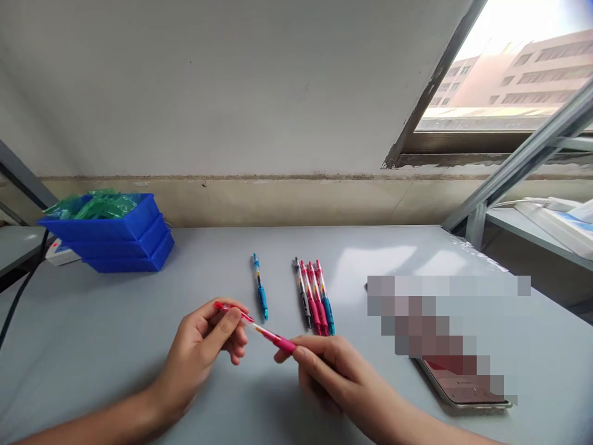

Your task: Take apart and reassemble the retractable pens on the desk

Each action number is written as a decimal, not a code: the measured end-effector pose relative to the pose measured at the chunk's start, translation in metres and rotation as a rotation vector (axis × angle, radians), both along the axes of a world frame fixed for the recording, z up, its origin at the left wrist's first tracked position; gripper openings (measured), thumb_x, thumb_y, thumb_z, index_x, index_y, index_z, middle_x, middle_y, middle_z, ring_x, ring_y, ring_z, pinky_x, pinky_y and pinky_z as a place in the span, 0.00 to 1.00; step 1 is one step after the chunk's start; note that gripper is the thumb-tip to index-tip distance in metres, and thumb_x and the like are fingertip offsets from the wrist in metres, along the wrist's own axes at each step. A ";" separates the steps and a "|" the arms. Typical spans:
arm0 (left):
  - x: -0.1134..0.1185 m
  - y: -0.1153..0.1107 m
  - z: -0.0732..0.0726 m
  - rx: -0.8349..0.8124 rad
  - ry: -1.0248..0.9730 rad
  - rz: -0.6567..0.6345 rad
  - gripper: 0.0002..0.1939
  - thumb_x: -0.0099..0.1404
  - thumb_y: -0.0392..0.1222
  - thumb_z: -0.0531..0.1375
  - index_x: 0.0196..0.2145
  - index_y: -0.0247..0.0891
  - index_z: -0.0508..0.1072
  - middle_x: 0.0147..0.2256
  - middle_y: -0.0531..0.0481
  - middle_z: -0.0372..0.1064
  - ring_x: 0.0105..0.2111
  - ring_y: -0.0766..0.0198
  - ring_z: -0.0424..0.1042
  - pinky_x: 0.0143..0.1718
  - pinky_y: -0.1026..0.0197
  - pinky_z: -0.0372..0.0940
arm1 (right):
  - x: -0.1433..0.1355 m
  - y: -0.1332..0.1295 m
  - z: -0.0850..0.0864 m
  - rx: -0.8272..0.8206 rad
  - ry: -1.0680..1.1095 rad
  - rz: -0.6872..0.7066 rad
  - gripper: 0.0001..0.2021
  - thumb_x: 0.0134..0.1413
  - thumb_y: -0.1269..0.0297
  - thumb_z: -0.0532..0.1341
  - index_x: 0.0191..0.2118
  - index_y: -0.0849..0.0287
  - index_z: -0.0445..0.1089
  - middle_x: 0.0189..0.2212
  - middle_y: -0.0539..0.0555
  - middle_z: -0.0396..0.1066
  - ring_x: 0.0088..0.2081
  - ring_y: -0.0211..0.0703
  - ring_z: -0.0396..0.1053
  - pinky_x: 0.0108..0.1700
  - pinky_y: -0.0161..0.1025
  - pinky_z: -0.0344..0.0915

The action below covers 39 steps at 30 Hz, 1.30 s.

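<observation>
A pink pen (259, 329) is held above the grey table (115, 334) by both hands. My left hand (204, 352) pinches its clip end between thumb and fingers. My right hand (328, 371) grips its pink rubber end. Beyond the hands a single blue pen (260, 286) lies alone on the table. To its right lies a row of several pens (315, 296), one black, two pink and one blue-gripped, side by side and touching.
A stack of blue bins (120, 238) holding green plastic bags stands at the back left, with a white power strip (58, 253) and black cable beside it. A phone (463, 386) lies at the front right. A metal frame bar (519, 161) rises at the right.
</observation>
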<state>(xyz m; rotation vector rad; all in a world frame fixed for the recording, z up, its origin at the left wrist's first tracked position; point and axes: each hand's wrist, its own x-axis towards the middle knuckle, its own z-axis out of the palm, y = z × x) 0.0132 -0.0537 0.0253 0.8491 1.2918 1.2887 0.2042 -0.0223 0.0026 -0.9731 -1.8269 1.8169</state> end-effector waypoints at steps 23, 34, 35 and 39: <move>-0.002 -0.002 -0.001 -0.071 -0.072 0.016 0.13 0.50 0.49 0.64 0.25 0.35 0.72 0.17 0.54 0.65 0.18 0.70 0.61 0.18 0.67 0.56 | 0.000 0.004 0.003 -0.439 0.100 -0.014 0.17 0.49 0.50 0.61 0.31 0.59 0.60 0.18 0.45 0.66 0.14 0.28 0.61 0.14 0.25 0.52; -0.003 -0.002 -0.006 -0.058 -0.118 0.025 0.12 0.51 0.48 0.64 0.26 0.36 0.73 0.17 0.55 0.66 0.17 0.71 0.62 0.17 0.68 0.56 | 0.000 0.004 -0.001 -0.594 0.194 0.002 0.15 0.52 0.52 0.58 0.36 0.59 0.60 0.22 0.51 0.72 0.17 0.34 0.69 0.13 0.25 0.57; -0.004 -0.002 -0.007 -0.057 -0.122 0.022 0.11 0.52 0.48 0.64 0.26 0.36 0.73 0.17 0.55 0.66 0.17 0.71 0.62 0.18 0.68 0.56 | 0.001 0.003 -0.001 -0.612 0.198 0.014 0.16 0.53 0.49 0.55 0.35 0.60 0.61 0.21 0.52 0.72 0.16 0.34 0.69 0.12 0.25 0.57; -0.004 -0.001 -0.007 -0.049 -0.134 0.016 0.11 0.53 0.47 0.64 0.26 0.36 0.73 0.18 0.55 0.66 0.17 0.71 0.62 0.18 0.69 0.56 | 0.001 0.003 0.000 -0.623 0.215 0.025 0.13 0.51 0.56 0.60 0.33 0.60 0.60 0.22 0.51 0.72 0.18 0.34 0.69 0.14 0.24 0.59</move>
